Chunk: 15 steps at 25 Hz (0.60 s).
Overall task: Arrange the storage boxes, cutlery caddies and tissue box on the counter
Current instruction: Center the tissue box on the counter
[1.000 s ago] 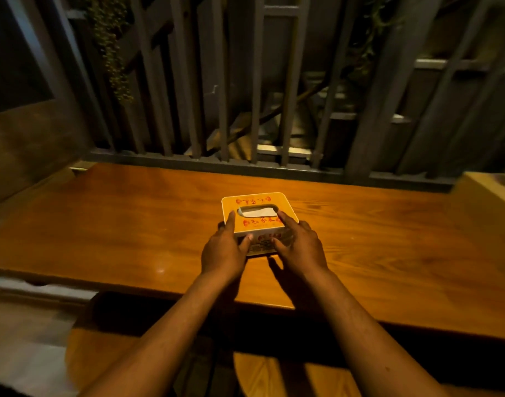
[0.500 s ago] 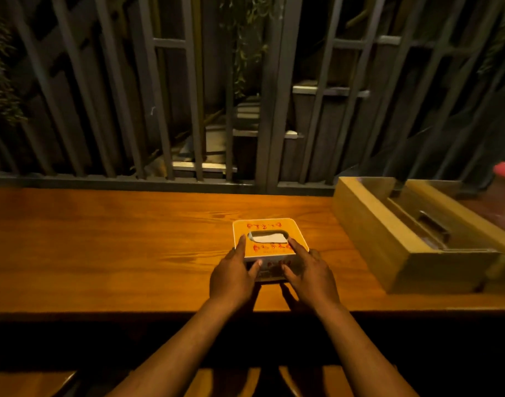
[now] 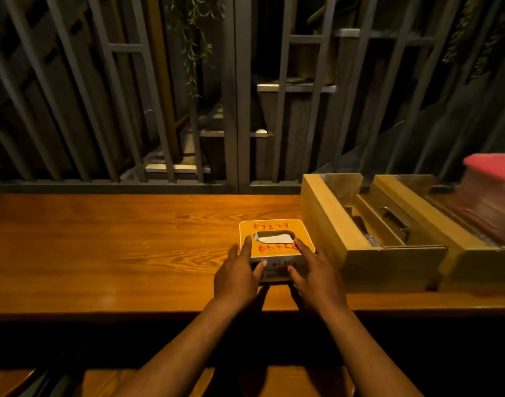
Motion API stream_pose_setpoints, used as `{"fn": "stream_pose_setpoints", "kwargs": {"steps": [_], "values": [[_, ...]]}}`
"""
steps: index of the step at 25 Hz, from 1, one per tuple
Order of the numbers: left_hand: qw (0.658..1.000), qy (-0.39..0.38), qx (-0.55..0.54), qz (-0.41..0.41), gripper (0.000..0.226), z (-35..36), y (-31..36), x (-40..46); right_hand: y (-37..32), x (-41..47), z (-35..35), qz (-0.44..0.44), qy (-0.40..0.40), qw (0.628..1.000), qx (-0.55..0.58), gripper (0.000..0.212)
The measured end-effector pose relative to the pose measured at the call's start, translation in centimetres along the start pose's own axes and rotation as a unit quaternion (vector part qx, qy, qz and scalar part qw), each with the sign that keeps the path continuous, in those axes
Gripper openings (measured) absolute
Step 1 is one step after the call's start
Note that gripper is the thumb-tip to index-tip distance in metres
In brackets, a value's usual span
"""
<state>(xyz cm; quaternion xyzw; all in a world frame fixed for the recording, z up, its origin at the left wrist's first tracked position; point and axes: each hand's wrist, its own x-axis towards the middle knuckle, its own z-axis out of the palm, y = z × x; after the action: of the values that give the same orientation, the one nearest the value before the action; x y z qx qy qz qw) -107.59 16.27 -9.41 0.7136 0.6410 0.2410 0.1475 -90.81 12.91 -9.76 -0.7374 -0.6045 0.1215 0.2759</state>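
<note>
An orange-topped tissue box point(image 3: 275, 234) with red characters and a white tissue in its slot sits on the wooden counter point(image 3: 116, 247). My left hand point(image 3: 238, 275) grips its near left corner, index finger on the lid. My right hand point(image 3: 314, 275) grips the near right corner the same way. Just right of the box stands a wooden cutlery caddy point(image 3: 360, 247) with a divider and metal handle inside. A second wooden caddy point(image 3: 463, 253) sits against it further right, with a red-lidded storage box point(image 3: 493, 193) in it or behind it.
A dark slatted metal railing point(image 3: 234, 110) runs along the counter's far edge, with hanging greenery behind it. The counter's front edge point(image 3: 131, 309) is close to my wrists. Wooden stool seats point(image 3: 148, 382) show below.
The view has swung right and the tissue box has slid right along the counter with both hands on it. The two caddies and the red-lidded box have come into view.
</note>
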Motion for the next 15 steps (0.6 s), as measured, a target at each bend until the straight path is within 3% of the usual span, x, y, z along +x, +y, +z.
{"fn": "stream_pose_setpoints", "kwargs": {"steps": [4,11,15], "values": [[0.995,0.046,0.084,0.029,0.063,0.1,0.2,0.5,-0.1,0.8,-0.4,-0.045,0.047,0.992,-0.105,0.069],[0.982,0.043,0.153,0.098,0.061,0.3,-0.4,2.5,-1.5,4.6,-1.7,-0.094,0.024,0.967,-0.234,0.060],[0.980,0.063,0.158,0.103,0.060,0.5,-1.3,6.0,-2.1,7.5,-0.2,-0.078,0.027,0.966,-0.246,0.063]]}}
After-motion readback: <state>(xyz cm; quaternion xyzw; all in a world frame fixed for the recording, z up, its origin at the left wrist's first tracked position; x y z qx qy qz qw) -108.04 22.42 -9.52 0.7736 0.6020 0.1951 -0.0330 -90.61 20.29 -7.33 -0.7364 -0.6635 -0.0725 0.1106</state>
